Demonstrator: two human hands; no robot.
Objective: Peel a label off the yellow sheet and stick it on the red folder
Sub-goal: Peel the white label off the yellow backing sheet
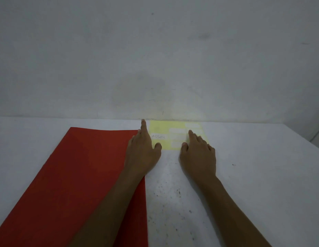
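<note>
The yellow sheet point(174, 135) lies flat at the far edge of the desk point(262, 166), against the wall point(155, 50), just right of the red folder's far right corner. It carries several pale labels in rows; the one at its left side, marked with handwriting that seems to read "Asset" point(158, 136), sits flat on the backing, and I see no label lifted or curled. Some slots near the sheet's far left look bare, though the glare makes that uncertain.

The red folder point(80, 175) covers the near left part of the desk, closed and flat. No label shows on its visible face, so the sticking step looks undone.

The left hand point(141, 154) rests palm down across the folder's right edge, forefinger stretched toward the far edge, thumb tip touching the sheet's near left corner, seemingly to hold it in place. The right hand point(198, 154) lies palm down over the sheet's near right part, fingers loosely spread, forefinger reaching onto a label and thumb at the sheet's near edge. Neither hand pinches anything.

By my judgement the task is at its very start: a label corner must yet be picked up, peeled free, carried left and pressed onto the folder.
</note>
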